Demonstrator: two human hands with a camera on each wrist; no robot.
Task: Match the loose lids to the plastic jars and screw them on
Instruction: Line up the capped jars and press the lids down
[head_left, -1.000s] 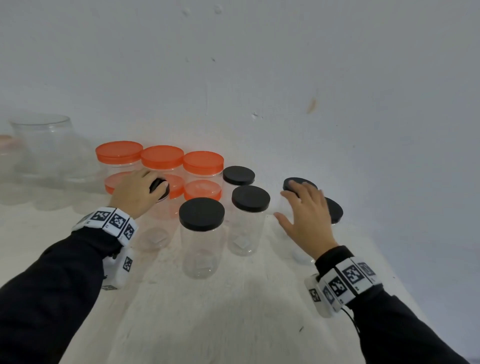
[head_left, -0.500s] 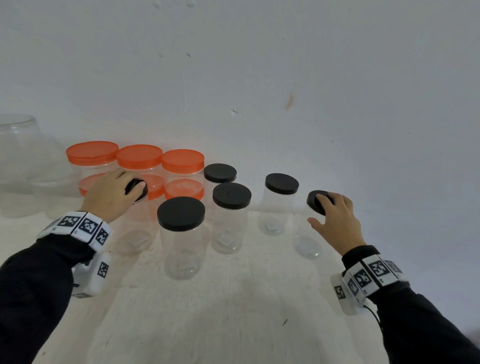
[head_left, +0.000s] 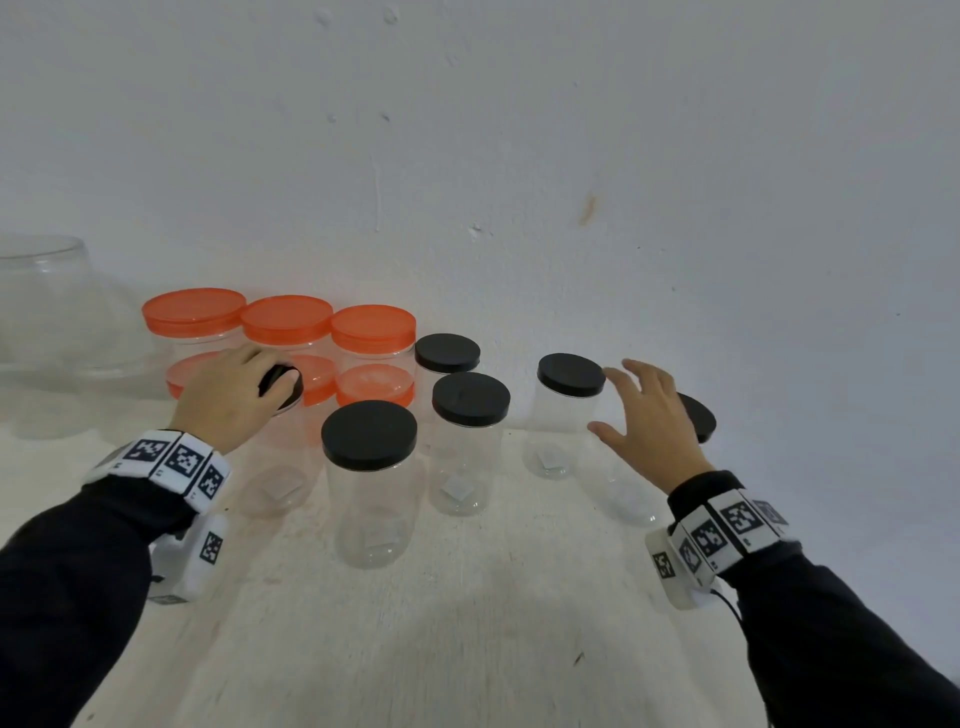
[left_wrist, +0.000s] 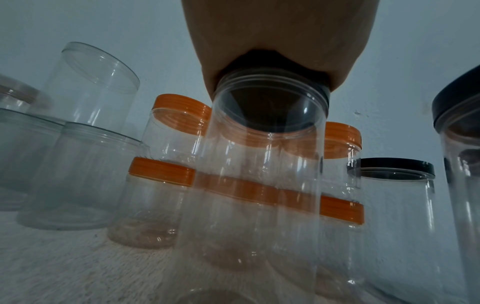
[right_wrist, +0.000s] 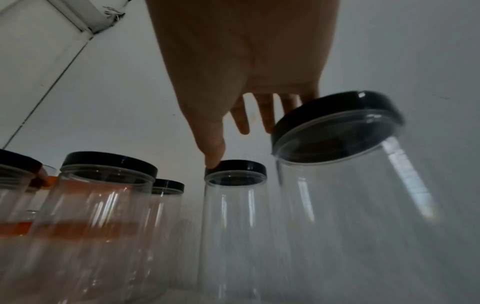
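Note:
My left hand grips a black lid sitting on a clear jar at the left; in the left wrist view the palm covers that lid on the jar's mouth. My right hand hovers with its fingers spread and holds nothing. It is between a black-lidded jar and the far right black-lidded jar, partly hiding the latter. The right wrist view shows the spread fingers beside that jar's lid. Three more black-lidded jars stand in the middle.
Several orange-lidded jars stand in two rows against the white wall. Large clear lidless containers sit at the far left. The white table stretches towards me, and its right edge runs just past the far right jar.
My right hand has let go of the far right jar's lid and moved left with its fingers spread. My left hand has stayed on its black lid.

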